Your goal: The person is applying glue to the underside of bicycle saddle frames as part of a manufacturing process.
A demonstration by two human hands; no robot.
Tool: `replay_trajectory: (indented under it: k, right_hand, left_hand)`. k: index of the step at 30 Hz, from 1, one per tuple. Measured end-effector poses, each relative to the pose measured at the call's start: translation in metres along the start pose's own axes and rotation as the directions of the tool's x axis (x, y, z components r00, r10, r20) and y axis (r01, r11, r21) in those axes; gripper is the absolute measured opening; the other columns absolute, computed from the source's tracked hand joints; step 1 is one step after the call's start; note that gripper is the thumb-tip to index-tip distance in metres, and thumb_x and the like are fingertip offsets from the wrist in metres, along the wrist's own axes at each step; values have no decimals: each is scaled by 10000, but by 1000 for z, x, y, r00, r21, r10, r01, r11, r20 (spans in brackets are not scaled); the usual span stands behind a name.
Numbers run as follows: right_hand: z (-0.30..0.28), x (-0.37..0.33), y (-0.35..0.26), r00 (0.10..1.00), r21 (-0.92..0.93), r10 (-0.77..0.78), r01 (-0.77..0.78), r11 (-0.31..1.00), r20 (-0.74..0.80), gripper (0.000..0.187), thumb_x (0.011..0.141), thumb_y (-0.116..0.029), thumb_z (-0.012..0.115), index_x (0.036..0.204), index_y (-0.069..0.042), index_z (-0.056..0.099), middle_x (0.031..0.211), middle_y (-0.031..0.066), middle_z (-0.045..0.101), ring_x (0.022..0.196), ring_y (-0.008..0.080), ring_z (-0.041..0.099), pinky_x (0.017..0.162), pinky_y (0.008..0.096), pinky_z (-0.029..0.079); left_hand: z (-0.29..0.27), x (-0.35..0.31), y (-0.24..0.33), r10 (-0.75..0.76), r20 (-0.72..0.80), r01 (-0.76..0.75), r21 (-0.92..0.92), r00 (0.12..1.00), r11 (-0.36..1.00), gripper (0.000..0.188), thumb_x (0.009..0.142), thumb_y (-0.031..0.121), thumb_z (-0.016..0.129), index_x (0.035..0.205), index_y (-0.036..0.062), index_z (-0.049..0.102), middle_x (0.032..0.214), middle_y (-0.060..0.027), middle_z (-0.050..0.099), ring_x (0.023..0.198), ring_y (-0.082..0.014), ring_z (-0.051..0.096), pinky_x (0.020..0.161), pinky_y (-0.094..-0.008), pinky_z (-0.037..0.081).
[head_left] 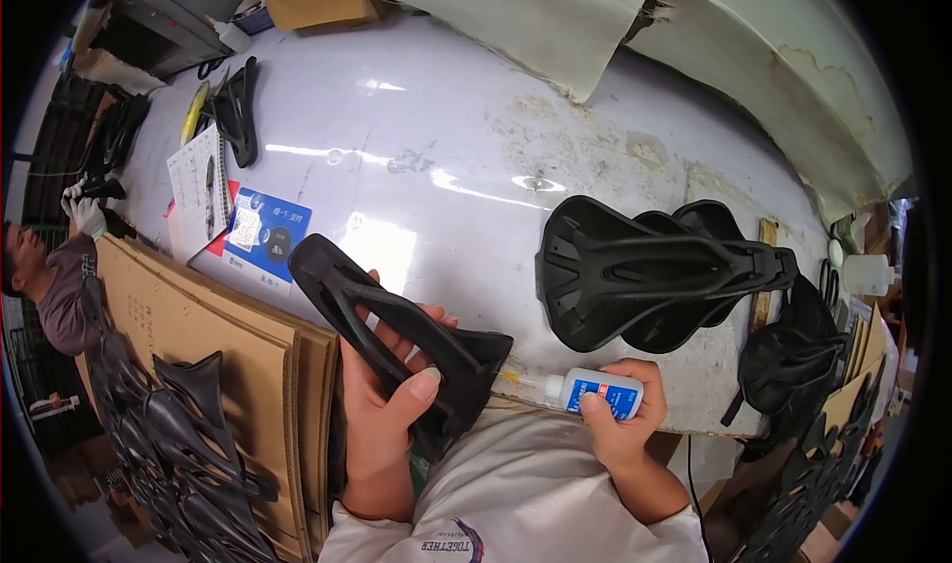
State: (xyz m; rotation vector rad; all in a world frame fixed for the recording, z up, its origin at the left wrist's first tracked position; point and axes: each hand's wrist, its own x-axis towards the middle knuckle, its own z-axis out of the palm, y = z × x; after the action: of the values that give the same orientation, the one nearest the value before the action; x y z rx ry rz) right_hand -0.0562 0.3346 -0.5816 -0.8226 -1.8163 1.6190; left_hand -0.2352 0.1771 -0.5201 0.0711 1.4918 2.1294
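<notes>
My left hand [394, 404] is closed round a black bicycle saddle [342, 283] with a long central cut-out, its narrow nose up and left and its wide end near my lap. The thumb presses on the near side and the fingers show through the cut-out. My right hand [630, 419] grips a small white glue bottle [602, 394] with a blue label, lying on its side. Its clear nozzle points left at the wide end of the saddle; whether the tip touches cannot be made out. A stack of black saddle shells [645, 274] lies on the table beyond my right hand.
On the white table [476, 117] lie a notebook with a pen [203, 181], a blue card [266, 228] and another black saddle [235, 112]. Cardboard sheets [213, 335] and hanging black saddles [198, 424] stand left. More black parts [798, 345] lie right. A gloved person [59, 276] works far left.
</notes>
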Motion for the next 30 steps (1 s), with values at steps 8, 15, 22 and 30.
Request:
replay_trajectory:
  k: [8, 15, 22, 30]
  right_hand:
    - [-3, 0, -1, 994, -80, -99, 102, 992, 46, 395, 754, -92, 837, 1044, -19, 579, 850, 60, 659, 706, 88, 611, 638, 229, 499]
    - [-3, 2, -5, 983, -119, -171, 179, 977, 70, 407, 752, -97, 848, 1048, -17, 581, 852, 85, 685, 692, 100, 636, 624, 236, 511]
    - [-4, 3, -5, 979, -126, -187, 196, 972, 82, 409, 754, -93, 847, 1053, -12, 580, 859, 93, 689, 693, 109, 648, 623, 238, 518]
    - [-5, 3, -5, 975, -134, -200, 212, 968, 97, 412, 760, -93, 845, 1057, -10, 574, 858, 98, 691, 686, 108, 651, 612, 237, 520]
  left_hand:
    - [5, -1, 3, -7, -26, 7, -3, 1000, 1000, 981, 771, 117, 743, 1550, 48, 151, 1270, -215, 545, 1218, -342, 559, 1049, -461, 455]
    - [8, -1, 1, 33, -76, -28, 63, 997, 998, 1004, 756, 210, 766, 1551, 15, 185, 1213, -230, 583, 1147, -350, 614, 1016, -449, 499]
    - [3, -1, 1, 5, -10, -5, 8, 1000, 1000, 976, 782, 110, 732, 1557, 56, 141, 1281, -219, 541, 1230, -336, 552, 1065, -471, 449]
    - [2, -1, 0, 14, -14, -14, 7, 1000, 1000, 980, 783, 95, 725, 1561, 56, 130, 1274, -217, 547, 1225, -336, 558, 1067, -465, 448]
